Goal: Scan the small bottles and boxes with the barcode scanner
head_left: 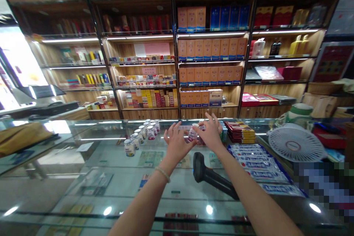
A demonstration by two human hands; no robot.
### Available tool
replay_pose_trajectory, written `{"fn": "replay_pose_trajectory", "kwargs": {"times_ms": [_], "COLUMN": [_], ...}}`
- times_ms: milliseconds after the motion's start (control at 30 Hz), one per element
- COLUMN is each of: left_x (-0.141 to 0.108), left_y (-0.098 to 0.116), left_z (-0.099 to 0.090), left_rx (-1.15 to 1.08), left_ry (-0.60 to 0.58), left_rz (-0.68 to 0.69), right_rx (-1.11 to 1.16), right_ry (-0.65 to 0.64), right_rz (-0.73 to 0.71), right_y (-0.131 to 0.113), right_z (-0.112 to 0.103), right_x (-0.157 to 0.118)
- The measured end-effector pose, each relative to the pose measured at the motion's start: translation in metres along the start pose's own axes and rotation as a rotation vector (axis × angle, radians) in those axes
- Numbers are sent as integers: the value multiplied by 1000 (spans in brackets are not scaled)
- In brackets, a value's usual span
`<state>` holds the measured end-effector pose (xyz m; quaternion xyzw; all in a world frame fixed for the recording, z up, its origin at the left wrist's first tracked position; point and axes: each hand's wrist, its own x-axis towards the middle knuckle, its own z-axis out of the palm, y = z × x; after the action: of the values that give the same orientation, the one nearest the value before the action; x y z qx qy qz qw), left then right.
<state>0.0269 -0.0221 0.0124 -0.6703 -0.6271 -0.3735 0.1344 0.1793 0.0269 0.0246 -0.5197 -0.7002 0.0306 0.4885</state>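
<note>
Small clear jars with purple-red contents (193, 132) stand on the glass counter between my two hands. My left hand (177, 142), with a band at the wrist, has its thumb and fingertips at the left side of these jars. On their right side my right hand (210, 131) curves over them, thumb and index finger at a jar and the other fingers raised. Both hands seem to grip the jars, partly hiding them. More small jars (129, 148) stand in rows to the left. A black handheld scanner (212, 175) lies on the glass below my right hand.
Toothpaste-like blue and white packs (260, 164) and a stack of red and yellow packets (240, 132) lie on the right. Beyond them are a white fan (297, 143) and a green and white container (301, 113). Shelves of boxes (211, 75) rise behind the glass counter (116, 188).
</note>
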Motion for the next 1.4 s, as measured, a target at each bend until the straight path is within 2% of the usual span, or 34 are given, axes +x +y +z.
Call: {"fn": "replay_pose_trajectory", "kwargs": {"times_ms": [200, 400, 533, 700, 1000, 1133, 1267, 1400], "left_x": [-4, 1, 8, 12, 15, 15, 18, 22], "left_y": [-2, -6, -16, -27, -39, -42, -42, -44], "left_z": [7, 4, 5, 10, 21, 24, 14, -6], "left_rx": [14, -49, -143, -201, -234, -237, -238, -179], "left_ry": [37, 75, 66, 67, 47, 23, -3, -68], "left_rz": [31, 8, -37, -18, 77, 79, 93, 103], "right_rx": [33, 107, 116, 114, 187, 210, 183, 109], "right_ry": [34, -18, -77, -137, -142, -132, -151, -123], "right_rz": [6, 29, 39, 53, 83, 85, 79, -30], "right_y": [-5, -1, 6, 7, 5, 4, 7, 9], "right_z": [2, 8, 12, 12, 5, 6, 11, 11], "right_x": [-7, -7, -8, -10, -8, -9, -11, -13]}}
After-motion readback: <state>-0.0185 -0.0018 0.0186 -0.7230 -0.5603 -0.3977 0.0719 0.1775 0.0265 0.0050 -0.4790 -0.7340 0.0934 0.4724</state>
